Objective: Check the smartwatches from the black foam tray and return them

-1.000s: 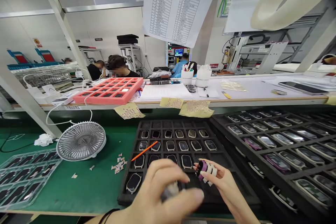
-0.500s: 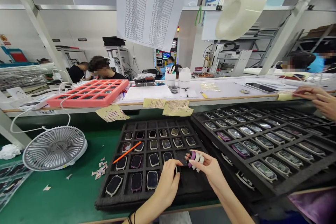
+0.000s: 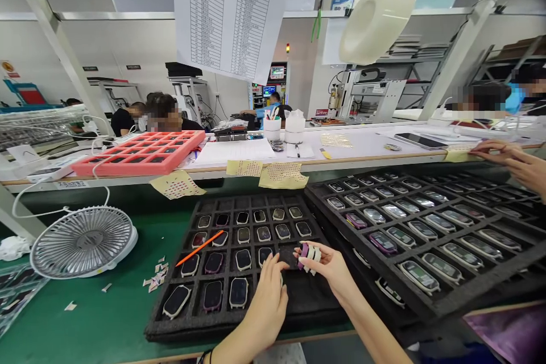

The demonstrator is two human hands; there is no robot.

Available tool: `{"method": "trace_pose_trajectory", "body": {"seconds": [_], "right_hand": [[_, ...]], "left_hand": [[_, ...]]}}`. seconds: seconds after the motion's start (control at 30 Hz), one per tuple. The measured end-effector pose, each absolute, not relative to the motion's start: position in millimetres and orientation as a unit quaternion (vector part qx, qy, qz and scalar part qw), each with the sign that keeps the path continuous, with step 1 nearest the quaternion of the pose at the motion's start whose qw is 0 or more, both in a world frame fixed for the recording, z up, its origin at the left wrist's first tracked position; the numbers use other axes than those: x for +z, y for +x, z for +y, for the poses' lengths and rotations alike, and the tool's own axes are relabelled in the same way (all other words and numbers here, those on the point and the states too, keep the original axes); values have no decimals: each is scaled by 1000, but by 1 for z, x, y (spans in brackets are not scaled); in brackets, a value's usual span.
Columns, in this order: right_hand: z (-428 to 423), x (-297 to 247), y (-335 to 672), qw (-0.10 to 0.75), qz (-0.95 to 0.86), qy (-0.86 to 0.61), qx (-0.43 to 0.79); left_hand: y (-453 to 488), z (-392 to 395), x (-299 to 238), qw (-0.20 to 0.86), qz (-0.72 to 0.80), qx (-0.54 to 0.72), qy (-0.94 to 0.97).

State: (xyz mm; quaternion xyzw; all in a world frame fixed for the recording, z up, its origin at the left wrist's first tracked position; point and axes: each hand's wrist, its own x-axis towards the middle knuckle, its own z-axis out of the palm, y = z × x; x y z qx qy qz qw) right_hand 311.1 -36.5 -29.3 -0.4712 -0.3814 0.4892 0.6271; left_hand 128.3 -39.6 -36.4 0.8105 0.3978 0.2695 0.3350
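Over the near right part of a black foam tray [image 3: 170,327], my right hand [image 3: 330,270] pinches a small stack of watch cases [image 3: 307,256], one purple and the others whitish, on edge. Beside it, my left hand [image 3: 269,296] is down at a compartment of the same tray, fingers curled together. Whatever lies under those fingers is mostly hidden; only a pale edge shows. Watch cases with dark screens, such as a whitish one [image 3: 238,292] and a purple one [image 3: 212,296], fill compartments left of my hands. An orange stick [image 3: 199,248] lies across the tray's left side.
Right of my hands, a second black tray [image 3: 452,301] of watches overlaps others beneath. A fan [image 3: 83,243] and paper scraps [image 3: 157,278] are on the green mat. A shelf behind carries a coral tray [image 3: 140,153] and pen cup [image 3: 272,126]. Another person's hand [image 3: 512,156] is at right.
The whole view has shifted slightly, moving the scene left. My left hand's fingers have stretched a little further over the tray. My right hand still holds the stacked watch cases.
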Motion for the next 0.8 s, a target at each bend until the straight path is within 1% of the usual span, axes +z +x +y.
{"method": "trace_pose_trajectory", "body": {"seconds": [0.13, 0.3, 0.43, 0.5, 0.6, 0.67, 0.73, 0.8], "right_hand": [[-35, -24, 317, 597, -389, -445, 543], [-33, -21, 320, 557, -397, -407, 605], [-30, -21, 322, 553, -383, -409, 617], [-26, -22, 327, 561, -374, -427, 603], [-16, -26, 337, 584, -380, -478, 535], [-9, -31, 343, 581, -436, -531, 435], [-2, -38, 348, 551, -522, -574, 309], [3, -45, 350, 508, -589, -590, 217]], "left_hand": [[134, -20, -15, 318, 313, 262, 856], [149, 11, 13, 367, 177, 248, 879], [156, 28, 17, 370, 183, 250, 876], [157, 33, 15, 341, 219, 244, 881], [158, 38, 8, 249, 298, 204, 899], [159, 39, 5, 202, 336, 172, 904], [160, 37, 4, 186, 353, 160, 903], [160, 31, 6, 175, 346, 164, 907]]}}
